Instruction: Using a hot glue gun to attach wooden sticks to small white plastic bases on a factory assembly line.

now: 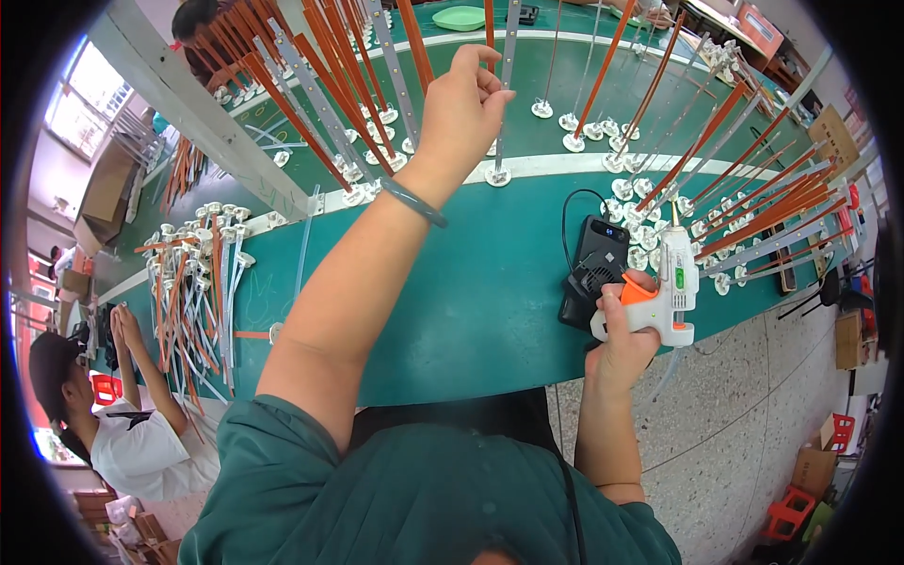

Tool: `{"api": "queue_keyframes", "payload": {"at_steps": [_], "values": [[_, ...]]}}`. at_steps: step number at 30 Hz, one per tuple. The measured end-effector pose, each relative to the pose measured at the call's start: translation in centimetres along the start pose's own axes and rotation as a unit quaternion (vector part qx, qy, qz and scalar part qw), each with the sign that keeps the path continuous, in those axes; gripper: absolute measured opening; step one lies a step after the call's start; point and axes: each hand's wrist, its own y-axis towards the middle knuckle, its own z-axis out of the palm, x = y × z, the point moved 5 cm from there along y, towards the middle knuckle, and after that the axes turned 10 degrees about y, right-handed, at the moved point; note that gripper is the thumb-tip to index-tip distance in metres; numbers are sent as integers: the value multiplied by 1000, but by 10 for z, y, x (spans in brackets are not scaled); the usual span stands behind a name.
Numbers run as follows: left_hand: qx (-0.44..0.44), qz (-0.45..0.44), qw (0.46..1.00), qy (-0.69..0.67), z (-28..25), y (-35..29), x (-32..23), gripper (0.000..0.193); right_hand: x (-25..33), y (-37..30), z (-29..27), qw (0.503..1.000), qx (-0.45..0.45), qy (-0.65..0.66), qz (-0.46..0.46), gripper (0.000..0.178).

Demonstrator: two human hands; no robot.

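My left hand (461,113) is raised over the table with its fingers bent and spaced apart. Its thumb tip overlaps a grey strip with small dots (509,52), which stands upright in a round white base (498,176). Whether the thumb touches that strip I cannot tell. Behind the fingers rises an orange-brown strip (490,26). In my right hand (621,344) is a white and orange glue gun (676,273), nozzle pointing away from me. Beside the gun, a black device with a cable (600,247) lies on the green table (443,311).
Upright strips in white bases (574,141) line the far side of the table. More bases and leaning strips (782,221) crowd the right. A pile of strips with bases (193,292) lies left, by a white post (202,108). A co-worker (141,424) sits left; another person (202,38) is beyond.
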Motion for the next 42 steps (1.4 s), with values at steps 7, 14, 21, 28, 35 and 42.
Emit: {"api": "queue_keyframes", "payload": {"at_steps": [7, 14, 21, 28, 35, 42], "values": [[22, -23, 999, 6, 4, 8, 8, 41, -2, -3, -4, 1000, -2, 0, 14, 43], [44, -23, 998, 24, 2, 9, 8, 46, -2, -15, -2, 999, 27, 6, 34, 38], [-50, 60, 995, 63, -52, -14, -29, 59, -7, -38, 3, 990, 115, 46, 71, 30], [156, 34, 986, -58, -145, -134, -39, 3, -29, -70, 11, 961, 215, 69, 160, 38], [391, -385, 790, -273, -208, -325, 15, 12, -63, -97, 32, 929, 269, 104, 232, 42], [550, -415, 635, 347, -332, -641, 108, 22, -81, -98, 35, 903, 272, 167, 286, 39]]}}
